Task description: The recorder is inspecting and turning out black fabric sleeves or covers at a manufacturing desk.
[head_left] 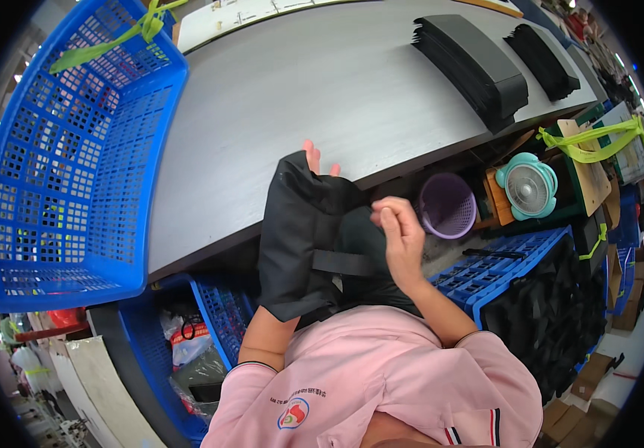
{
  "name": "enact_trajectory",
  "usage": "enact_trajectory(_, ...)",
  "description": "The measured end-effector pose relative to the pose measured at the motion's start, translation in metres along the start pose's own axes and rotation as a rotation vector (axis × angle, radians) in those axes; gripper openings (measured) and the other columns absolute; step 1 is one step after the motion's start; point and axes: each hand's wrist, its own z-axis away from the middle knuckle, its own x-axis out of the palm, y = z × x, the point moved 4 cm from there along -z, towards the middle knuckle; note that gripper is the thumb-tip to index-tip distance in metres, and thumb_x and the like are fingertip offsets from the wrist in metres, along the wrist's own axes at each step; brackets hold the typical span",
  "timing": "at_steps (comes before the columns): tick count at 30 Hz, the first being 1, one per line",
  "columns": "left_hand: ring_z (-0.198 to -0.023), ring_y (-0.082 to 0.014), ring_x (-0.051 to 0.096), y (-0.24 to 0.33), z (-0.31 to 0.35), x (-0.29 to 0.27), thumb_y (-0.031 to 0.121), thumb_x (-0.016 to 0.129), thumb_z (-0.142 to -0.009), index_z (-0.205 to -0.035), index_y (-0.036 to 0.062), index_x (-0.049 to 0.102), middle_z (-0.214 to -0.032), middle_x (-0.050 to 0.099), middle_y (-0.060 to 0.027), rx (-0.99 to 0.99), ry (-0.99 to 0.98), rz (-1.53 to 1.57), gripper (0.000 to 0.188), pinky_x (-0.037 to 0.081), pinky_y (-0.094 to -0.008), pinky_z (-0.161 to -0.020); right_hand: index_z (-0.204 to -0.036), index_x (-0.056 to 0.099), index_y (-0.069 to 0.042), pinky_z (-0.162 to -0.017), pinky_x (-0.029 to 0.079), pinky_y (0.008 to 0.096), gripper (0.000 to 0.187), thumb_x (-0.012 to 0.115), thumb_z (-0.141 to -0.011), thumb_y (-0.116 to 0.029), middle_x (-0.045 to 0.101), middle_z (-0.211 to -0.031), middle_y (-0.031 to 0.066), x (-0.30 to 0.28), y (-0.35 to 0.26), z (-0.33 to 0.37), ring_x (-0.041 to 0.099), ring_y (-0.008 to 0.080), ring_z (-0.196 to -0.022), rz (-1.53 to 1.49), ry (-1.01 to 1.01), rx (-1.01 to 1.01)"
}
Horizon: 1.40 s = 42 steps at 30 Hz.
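A black fabric piece (288, 231), shaped like a bag with a flat strap (341, 263) across it, covers my left forearm in front of my body. My left hand (312, 157) is mostly hidden by this cloth. Only some fingertips show past its far edge, stretched out and apart, over the table's near edge. To the right of the cloth, my right hand (403, 235) is raised with its fingers curled and thumb pressed toward them. Whatever it may pinch is too small to make out.
A blue plastic basket (161, 179) stands on the grey table (262, 97) at left. Black stacked pieces (471, 67) lie far right. Below are a purple bin (447, 205), a turquoise fan (527, 187), a blue crate (501, 265) by black goods, and another blue crate (150, 351) at lower left.
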Motion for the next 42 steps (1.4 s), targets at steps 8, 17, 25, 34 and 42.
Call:
enact_trajectory(8,-0.138,-0.0330,0.042,-0.016,0.031,-0.007,0.016,0.056,-0.098,-0.152,0.0068,0.026,-0.157,0.030,-0.0132,-0.162,-0.382,-0.137,0.063,0.047,-0.0443,-0.103,-0.101,0.068,0.001,-0.093,0.046,0.0366,0.020,0.071,-0.081,-0.002,0.063,-0.113,0.0144,0.018,-0.049,-0.026,0.060,0.0280,-0.107,0.149,-0.413,-0.199)
enact_trajectory(17,-0.142,-0.0392,0.034,-0.011,0.016,-0.057,0.030,0.047,-0.103,-0.154,0.0101,0.023,-0.161,0.020,-0.0125,-0.392,0.089,0.597,0.059,0.044,-0.0628,-0.101,-0.113,0.060,0.000,-0.086,0.051,0.0289,0.023,0.063,-0.091,-0.001,0.060,-0.112,0.0101,0.011,-0.057,-0.029,0.063,0.0165,-0.091,-0.005,-0.428,-0.065)
enact_trajectory(25,-0.134,-0.0255,0.048,-0.041,0.027,-0.034,0.021,0.051,-0.103,-0.135,-0.0014,0.042,-0.145,0.047,-0.0173,-0.320,0.163,0.458,0.040,0.046,-0.0345,-0.106,-0.120,0.058,-0.001,-0.081,0.052,0.0388,0.053,0.075,-0.071,0.004,0.059,-0.117,0.0146,0.056,-0.067,-0.012,0.062,0.0308,-0.099,0.712,-0.221,-0.735)
enact_trajectory(34,-0.123,-0.0231,0.056,-0.034,0.043,-0.018,0.022,0.056,-0.102,-0.135,-0.0022,0.047,-0.139,0.053,-0.0178,-0.353,-0.118,0.216,0.042,0.046,-0.0322,-0.104,-0.094,0.067,0.001,-0.080,0.051,0.0366,0.018,0.069,-0.077,0.000,0.063,-0.104,0.0131,0.045,-0.052,-0.021,0.063,0.0275,-0.086,0.697,-0.361,-0.848)
enact_trajectory(42,-0.124,-0.0225,0.054,0.018,0.037,-0.018,0.021,0.056,-0.100,-0.137,0.0019,0.050,-0.134,0.057,-0.0131,-0.333,-0.243,-0.189,0.042,0.043,-0.0337,-0.107,-0.097,0.065,0.003,-0.089,0.045,0.0287,0.010,0.062,-0.095,-0.007,0.066,-0.090,0.0036,0.010,-0.062,-0.040,0.058,0.0133,-0.093,-0.535,-0.707,0.239)
